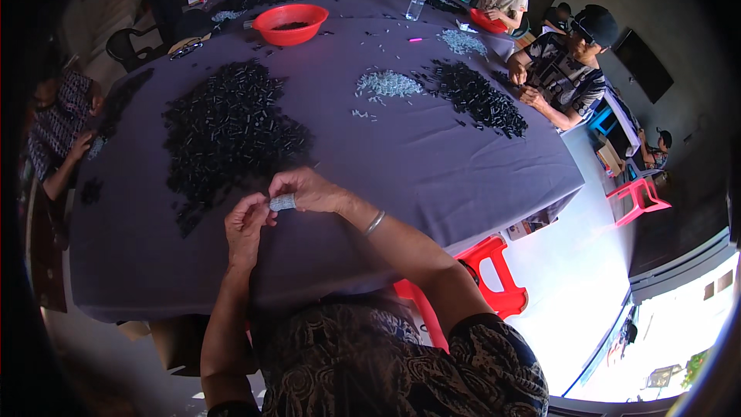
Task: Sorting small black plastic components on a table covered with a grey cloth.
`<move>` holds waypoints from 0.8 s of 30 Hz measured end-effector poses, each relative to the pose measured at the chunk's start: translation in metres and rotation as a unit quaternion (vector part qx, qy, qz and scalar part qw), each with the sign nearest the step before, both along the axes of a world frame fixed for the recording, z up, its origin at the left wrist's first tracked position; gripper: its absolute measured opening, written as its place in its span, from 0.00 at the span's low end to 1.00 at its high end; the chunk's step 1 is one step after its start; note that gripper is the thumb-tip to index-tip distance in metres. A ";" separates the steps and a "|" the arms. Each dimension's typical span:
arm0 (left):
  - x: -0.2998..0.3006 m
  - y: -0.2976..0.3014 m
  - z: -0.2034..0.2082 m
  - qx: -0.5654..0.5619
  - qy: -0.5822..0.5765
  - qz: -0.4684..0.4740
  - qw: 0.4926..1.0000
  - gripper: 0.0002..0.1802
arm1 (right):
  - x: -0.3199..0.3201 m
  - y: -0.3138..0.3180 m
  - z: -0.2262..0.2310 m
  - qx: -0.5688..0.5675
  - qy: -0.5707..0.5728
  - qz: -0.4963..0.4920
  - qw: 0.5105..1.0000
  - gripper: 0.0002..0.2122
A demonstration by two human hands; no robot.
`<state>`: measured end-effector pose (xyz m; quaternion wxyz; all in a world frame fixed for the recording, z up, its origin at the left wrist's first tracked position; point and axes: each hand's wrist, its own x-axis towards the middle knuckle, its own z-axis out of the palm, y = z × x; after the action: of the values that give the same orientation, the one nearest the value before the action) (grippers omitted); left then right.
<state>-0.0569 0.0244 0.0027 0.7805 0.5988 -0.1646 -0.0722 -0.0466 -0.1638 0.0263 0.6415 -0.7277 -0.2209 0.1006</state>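
My left hand point(247, 222) and my right hand point(307, 188) meet over the near edge of the big heap of small black pieces point(231, 120). Thumb and fingers are pinched together on both. Between them shows a short light-grey cylinder point(282, 202), which looks like a wrap around a finger or thumb of my right hand; I cannot tell for sure. Whatever tiny piece the fingertips may grip is hidden. A silver bangle point(374, 222) circles my right wrist.
A grey cloth point(401, 185) covers the table. Beyond the heap stands a red bowl point(292, 33) with black pieces inside. Pale small pieces point(388, 83) and another black heap point(482, 100) lie right. Several people sit around the table. A red stool point(502, 282) stands near my right side.
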 end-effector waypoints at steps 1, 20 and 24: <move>-0.001 0.001 0.001 0.002 0.001 0.002 1.000 0.07 | -0.001 0.000 0.001 0.002 0.022 -0.004 1.000 0.04; 0.007 -0.002 -0.006 -0.020 -0.028 0.045 0.998 0.12 | 0.002 -0.002 0.007 0.027 0.146 -0.030 0.988 0.06; 0.005 0.002 -0.008 -0.023 -0.061 0.060 0.996 0.11 | -0.001 0.004 0.008 0.048 0.124 -0.008 0.991 0.11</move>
<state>-0.0523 0.0260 -0.0050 0.7854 0.5930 -0.1770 0.0150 -0.0471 -0.1602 0.0340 0.6988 -0.6799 -0.1380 0.1743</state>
